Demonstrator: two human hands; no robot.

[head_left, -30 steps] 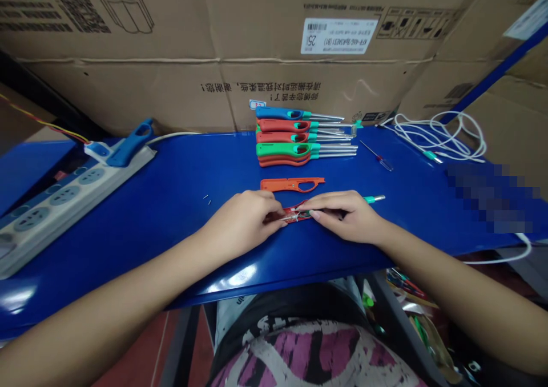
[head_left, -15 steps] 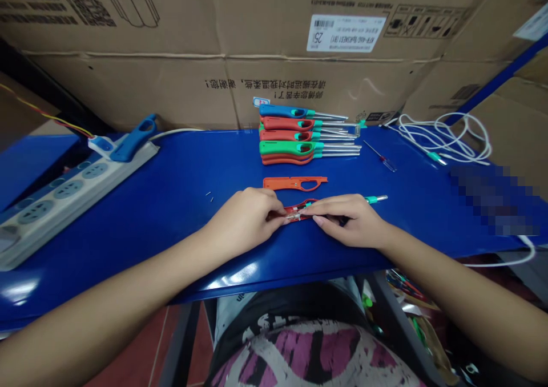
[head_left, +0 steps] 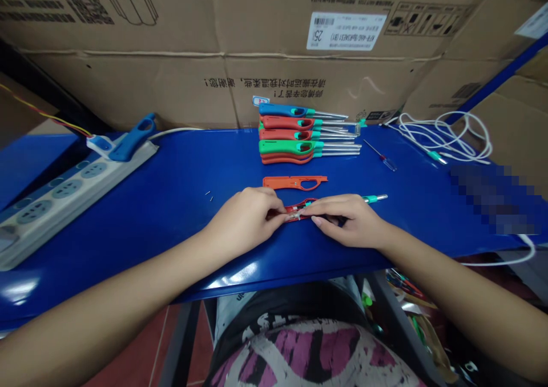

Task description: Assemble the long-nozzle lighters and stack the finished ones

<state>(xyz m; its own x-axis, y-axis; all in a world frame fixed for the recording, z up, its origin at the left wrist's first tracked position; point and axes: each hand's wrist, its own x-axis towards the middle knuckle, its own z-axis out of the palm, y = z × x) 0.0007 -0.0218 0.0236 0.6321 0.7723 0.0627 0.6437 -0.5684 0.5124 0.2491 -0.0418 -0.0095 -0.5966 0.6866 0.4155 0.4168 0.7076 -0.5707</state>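
Left hand [head_left: 246, 218] and right hand [head_left: 349, 218] both curled, fingertips pinched on opened red plastic lighter half with teal-tipped metal nozzle [head_left: 305, 209], flat on glossy blue metal table [head_left: 171, 204] near front edge. Loose orange shell half [head_left: 294, 182] just beyond. Stack of finished long-nozzle lighters [head_left: 299, 141] farther back. Likely light, stiff shell; small inner parts probably fragile; best held by handle edges.

Both hands meet on an opened lighter [head_left: 299, 210] lying on the surface [head_left: 171, 204]. Loose shell half [head_left: 294, 182] just behind the grip; lighter stack [head_left: 299, 134] farther behind. Screwdriver [head_left: 380, 155] behind-right, power strip [head_left: 64, 190] far left, two pins [head_left: 209, 195] left.
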